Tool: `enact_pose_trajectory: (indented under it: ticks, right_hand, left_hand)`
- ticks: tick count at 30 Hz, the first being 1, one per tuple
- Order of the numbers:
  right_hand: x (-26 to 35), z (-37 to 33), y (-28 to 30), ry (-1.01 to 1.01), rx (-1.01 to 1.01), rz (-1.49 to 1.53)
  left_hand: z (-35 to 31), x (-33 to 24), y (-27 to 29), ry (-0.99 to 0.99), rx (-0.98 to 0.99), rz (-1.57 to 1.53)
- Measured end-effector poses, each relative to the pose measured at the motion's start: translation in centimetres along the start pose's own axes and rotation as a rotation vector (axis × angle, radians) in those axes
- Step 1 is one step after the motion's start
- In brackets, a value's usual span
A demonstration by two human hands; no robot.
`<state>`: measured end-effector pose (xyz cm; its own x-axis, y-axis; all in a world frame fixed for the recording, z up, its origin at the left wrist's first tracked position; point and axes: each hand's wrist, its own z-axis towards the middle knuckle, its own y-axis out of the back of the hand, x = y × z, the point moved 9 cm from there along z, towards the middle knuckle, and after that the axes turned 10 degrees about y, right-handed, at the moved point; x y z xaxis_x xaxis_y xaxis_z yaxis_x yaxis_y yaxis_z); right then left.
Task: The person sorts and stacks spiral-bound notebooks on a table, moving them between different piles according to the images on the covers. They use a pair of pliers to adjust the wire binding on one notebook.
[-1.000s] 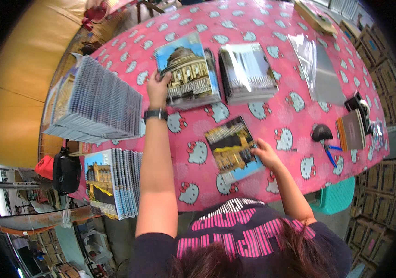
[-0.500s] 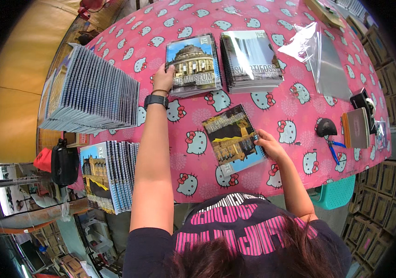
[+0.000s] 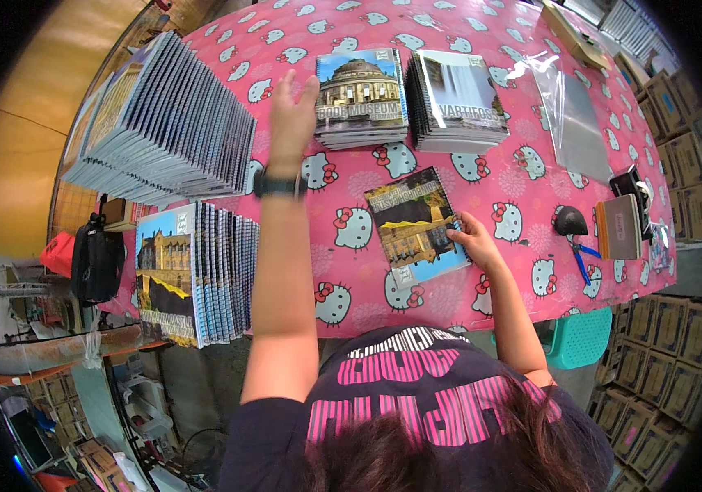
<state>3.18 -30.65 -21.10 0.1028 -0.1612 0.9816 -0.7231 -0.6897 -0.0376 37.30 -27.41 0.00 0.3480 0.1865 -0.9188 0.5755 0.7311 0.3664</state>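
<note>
My left hand, a little blurred, is beside the left edge of a stack of spiral notebooks with a domed building on the cover. Its fingers are stretched out and hold nothing. My right hand pinches the right edge of a single spiral notebook, thumb on top. That notebook lies tilted on the table, its building picture upside down to me. Right of the domed-building stack is a stack of waterfall-cover notebooks.
A tall pile of spiral notebooks stands at the left, with a leaning row nearer me. Clear plastic sheets, blue-handled pliers and a dark rounded object lie rightward on the pink tablecloth. A teal stool stands beside the table.
My left hand has come off the domed-building stack's left edge and its fingers have straightened. My right hand stays on the single notebook. The whole view has shifted slightly.
</note>
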Motion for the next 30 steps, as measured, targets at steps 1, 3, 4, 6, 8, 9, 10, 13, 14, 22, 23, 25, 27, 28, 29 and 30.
enact_pose_trajectory:
  ticks: [1,3,4,6,8,9,10,13,14,22,23,25,27,28,29,30]
  right_hand:
    - [0.3,0.0,-0.4,0.017,0.006,-0.017]
    - [2.2,-0.9,-0.2,0.14,-0.061,-0.251]
    - [3.7,-1.1,-0.5,0.215,-0.086,-0.365]
    - [6.7,-2.3,-1.5,0.113,-0.122,-0.191]
    - [11.3,-2.8,-4.0,0.256,-0.015,0.219]
    - [13.6,-3.0,-5.3,0.261,-0.027,0.355]
    - [17.3,-3.5,-8.5,0.271,-0.024,0.427]
    - [22.9,-3.7,-17.1,0.291,0.175,0.53]
    - [23.6,-3.6,-20.3,0.304,0.199,0.536]
    - [18.6,-4.7,-38.8,0.299,0.517,-0.52]
    - [18.1,-5.3,-39.1,0.255,0.531,-0.465]
    - [16.5,-4.5,-37.5,0.318,0.332,-0.099]
    - [13.6,-3.9,-35.7,0.296,0.175,0.183]
    - [11.4,-4.1,-35.9,0.166,0.176,0.231]
    - [9.5,-4.5,-36.5,0.035,0.183,0.288]
    - [7.7,-5.1,-37.2,-0.092,0.191,0.348]
  left_hand:
    - [-3.6,-3.0,2.9,-0.07,0.014,-0.109]
    - [-11.7,-8.8,8.1,-0.129,0.048,-0.171]
    - [-15.0,-11.7,10.9,-0.263,0.049,-0.067]
    - [-19.6,-13.1,18.3,-0.432,-0.064,-0.071]
    - [-22.1,-12.3,26.7,-0.418,-0.283,-0.23]
    - [-22.6,-10.8,30.4,-0.314,-0.413,-0.167]
    - [-22.8,-9.0,33.8,-0.21,-0.536,-0.115]
    - [-20.2,-1.4,37.7,0.087,-0.334,-0.076]
    - [-19.7,0.7,37.7,0.122,-0.234,-0.081]
    - [-18.1,9.7,32.3,0.397,0.349,-0.342]
    - [-18.2,10.4,32.9,0.403,0.324,-0.301]
    - [-18.3,11.0,32.7,0.489,0.363,-0.296]
    - [-17.9,12.2,33.3,0.577,0.344,-0.243]
    - [-17.6,12.5,33.2,0.589,0.368,-0.227]
    - [-17.1,12.7,33.2,0.604,0.388,-0.204]
    - [-16.6,12.9,33.0,0.617,0.411,-0.182]
